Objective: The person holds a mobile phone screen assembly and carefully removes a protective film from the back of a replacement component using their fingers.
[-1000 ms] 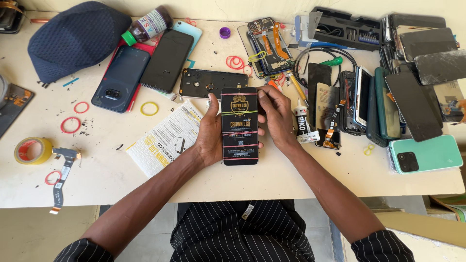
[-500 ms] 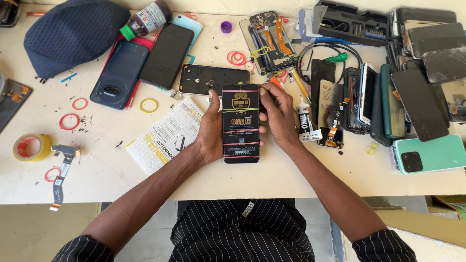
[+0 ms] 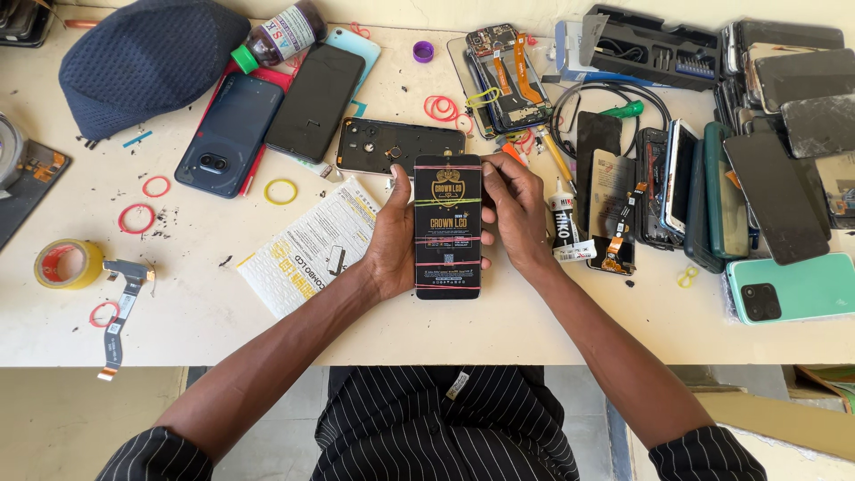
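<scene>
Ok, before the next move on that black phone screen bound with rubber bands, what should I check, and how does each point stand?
1. Left hand supports the black phone screen along its left edge: ok.
2. Right hand has a grip on the upper right edge: ok.
3. Rubber bands sit across the screen, none visibly slipped off: ok.
4. Whether the screen is lifted off or touches the table: cannot tell.
5. Space around it: the open phone back and glue tube lie close by: not ok.
6. Loose red bands at the left lie well apart from both hands: ok.
</scene>
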